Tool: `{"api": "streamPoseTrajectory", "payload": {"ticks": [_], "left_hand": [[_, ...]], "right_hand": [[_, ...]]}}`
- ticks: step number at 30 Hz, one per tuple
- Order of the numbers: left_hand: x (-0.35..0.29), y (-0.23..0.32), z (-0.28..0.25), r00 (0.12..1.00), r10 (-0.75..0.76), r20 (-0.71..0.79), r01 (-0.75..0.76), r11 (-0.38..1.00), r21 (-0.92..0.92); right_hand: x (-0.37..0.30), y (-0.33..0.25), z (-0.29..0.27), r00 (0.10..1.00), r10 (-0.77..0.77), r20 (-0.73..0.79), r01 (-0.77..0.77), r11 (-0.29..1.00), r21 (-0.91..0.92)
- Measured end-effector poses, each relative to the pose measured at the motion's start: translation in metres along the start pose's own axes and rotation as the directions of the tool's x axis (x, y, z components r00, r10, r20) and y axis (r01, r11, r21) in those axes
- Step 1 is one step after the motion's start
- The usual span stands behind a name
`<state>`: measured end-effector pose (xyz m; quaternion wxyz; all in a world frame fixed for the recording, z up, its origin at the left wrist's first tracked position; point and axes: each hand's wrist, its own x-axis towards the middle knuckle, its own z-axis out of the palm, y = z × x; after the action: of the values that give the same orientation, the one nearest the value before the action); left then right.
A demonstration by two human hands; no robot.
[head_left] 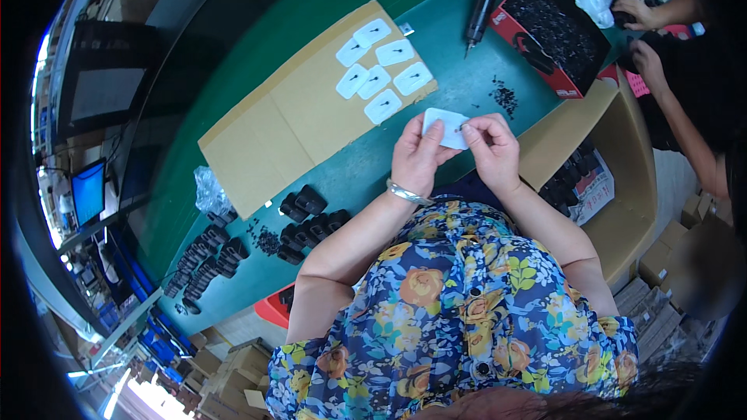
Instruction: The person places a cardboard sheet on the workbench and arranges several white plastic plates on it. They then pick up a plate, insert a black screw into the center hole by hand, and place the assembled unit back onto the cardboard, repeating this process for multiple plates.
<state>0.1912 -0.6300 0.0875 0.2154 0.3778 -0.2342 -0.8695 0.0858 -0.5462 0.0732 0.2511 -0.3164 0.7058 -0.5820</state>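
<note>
My left hand (419, 157) pinches a small white rounded card (447, 126) between thumb and fingers, just in front of my body. At the card's right side my right hand (492, 151) closes its thumb and fingertips on a tiny dark piece, too small to name. Beyond my hands lies a flat cardboard sheet (272, 134). Several similar white cards (394, 52) rest on its right end, each with a small black part on it. Right of the card in my hands, a loose pile of small black parts (504, 98) lies on the green table.
A dark electric screwdriver (484, 8) lies at the back near a red box (572, 82) full of black parts. An open carton (634, 179) stands at right. Black plastic housings (206, 257) fill the table's left end. A co-worker's hands (646, 54) are at far right.
</note>
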Motion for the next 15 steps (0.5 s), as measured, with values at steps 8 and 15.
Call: {"api": "streamPoseTrajectory", "payload": {"ticks": [8,15], "left_hand": [[0.002,0.005,-0.011,1.0,-0.023,0.015,0.018,0.957,0.288],[-0.003,0.001,-0.001,0.994,0.109,-0.003,-0.105,0.97,0.221]], "right_hand": [[-0.001,0.004,-0.004,0.994,0.109,0.001,-0.108,0.989,0.099],[-0.002,-0.004,0.001,0.994,0.109,0.002,-0.108,0.974,0.2]]}}
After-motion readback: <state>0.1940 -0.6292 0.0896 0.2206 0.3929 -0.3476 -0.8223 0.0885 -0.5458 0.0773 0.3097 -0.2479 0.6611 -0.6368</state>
